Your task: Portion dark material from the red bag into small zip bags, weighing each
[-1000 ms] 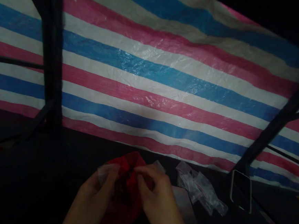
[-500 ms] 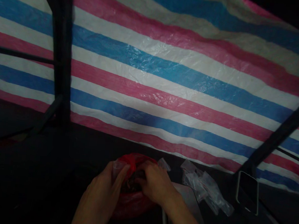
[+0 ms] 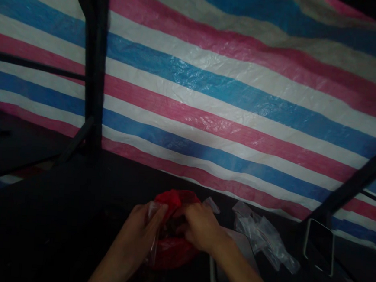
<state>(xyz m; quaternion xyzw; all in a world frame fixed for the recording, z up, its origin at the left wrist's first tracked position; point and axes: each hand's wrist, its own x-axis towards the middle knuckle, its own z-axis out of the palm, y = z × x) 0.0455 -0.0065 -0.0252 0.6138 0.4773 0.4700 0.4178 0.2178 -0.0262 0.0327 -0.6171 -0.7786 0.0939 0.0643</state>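
A red plastic bag [image 3: 175, 255] stands open on the dark surface, with small dark contents inside that are too dim to name. My left hand [image 3: 138, 228] is closed on a small clear plastic bag [image 3: 152, 251] at the left side of the red bag's mouth, thumb on top. My right hand [image 3: 202, 227] reaches into the opening from the right, fingers curled down among the contents. Its fingertips are partly hidden, and what they pinch cannot be made out. Under my right forearm lies a grey, flat device [image 3: 238, 240] with a pale edge.
Several clear plastic bags [image 3: 265, 234] lie in a pile right of the device, and another small one [image 3: 212, 204] sits behind my right hand. A phone [image 3: 319, 247] rests farther right. Dark metal posts [image 3: 96, 64] stand before a striped plastic sheet [image 3: 211, 99].
The view has shifted slightly, so the scene sits farther right. My right hand has gone a little deeper into the red bag; the clear bag in my left hand shows more below it.
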